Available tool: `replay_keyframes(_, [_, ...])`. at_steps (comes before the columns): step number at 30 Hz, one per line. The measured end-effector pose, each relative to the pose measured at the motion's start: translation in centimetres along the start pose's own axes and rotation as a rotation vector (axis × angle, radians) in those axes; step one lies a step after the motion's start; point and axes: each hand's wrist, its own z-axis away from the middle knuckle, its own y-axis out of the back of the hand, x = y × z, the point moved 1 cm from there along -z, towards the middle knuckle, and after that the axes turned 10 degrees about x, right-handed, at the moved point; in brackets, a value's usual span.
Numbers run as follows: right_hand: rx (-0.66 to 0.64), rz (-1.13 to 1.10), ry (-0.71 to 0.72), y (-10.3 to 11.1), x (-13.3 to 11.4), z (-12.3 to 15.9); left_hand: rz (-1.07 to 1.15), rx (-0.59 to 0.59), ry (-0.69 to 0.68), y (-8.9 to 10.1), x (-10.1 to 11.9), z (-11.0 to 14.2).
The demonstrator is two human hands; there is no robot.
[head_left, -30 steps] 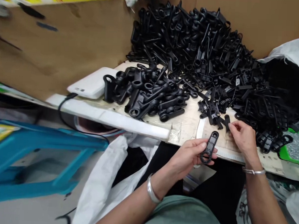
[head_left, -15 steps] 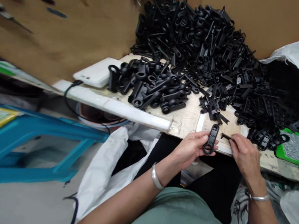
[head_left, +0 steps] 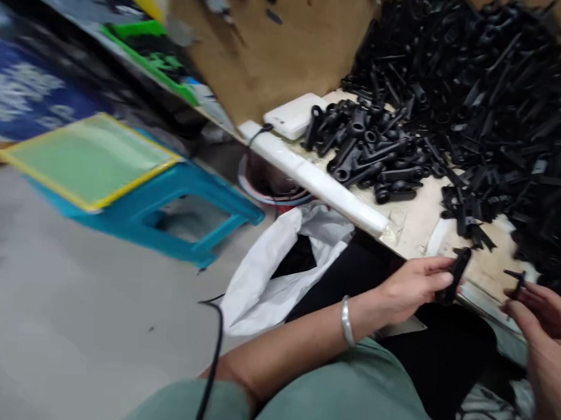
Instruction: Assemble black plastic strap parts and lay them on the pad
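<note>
Between the thumb and fingers of my left hand is a long black plastic handle part, tilted and seen nearly edge-on. My right hand, at the right edge, pinches a small black plastic piece with a thin prong pointing left. The two pieces are apart, both over the table's front edge. Beyond my hands lies a heap of small flat black parts. A smaller group of ring-ended black handles sits left of it. Motion blurs the right side.
A white box with a black cable stands at the table's left. White foam lines the front edge. Below are an open white sack, a bucket and a blue stool. A large black pile rises behind.
The view has swung left, so the table appears farther right. The handle part in my left hand has turned from face-on to edge-on. The small piece in my right hand has turned too.
</note>
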Motion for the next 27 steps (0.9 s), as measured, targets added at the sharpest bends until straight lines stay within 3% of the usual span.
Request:
replay_keyframes(3, [0.025, -0.077, -0.059, -1.1, -3.2, 1.6, -0.03, 0.0, -0.041, -0.1, 0.5, 0.2])
replay_keyframes(7, [0.048, -0.07, -0.008, -2.5, -4.9, 2.5, -0.078, -0.04, -0.054, -0.3, 0.5, 0.0])
replay_keyframes(13, [0.031, -0.034, 0.101, -3.8, -4.7, 3.0, -0.178, -0.035, -0.13, -1.0, -0.1, 0.1])
replay_keyframes(20, [0.044, 0.021, 0.258, -4.8, -4.9, 3.1, -0.545, -0.007, -0.474, -0.7, -0.5, -0.2])
replay_keyframes(27, [0.05, 0.081, 0.391, -4.9, -4.4, 3.6, -0.539, -0.038, -0.423, 0.2, -0.6, -0.5])
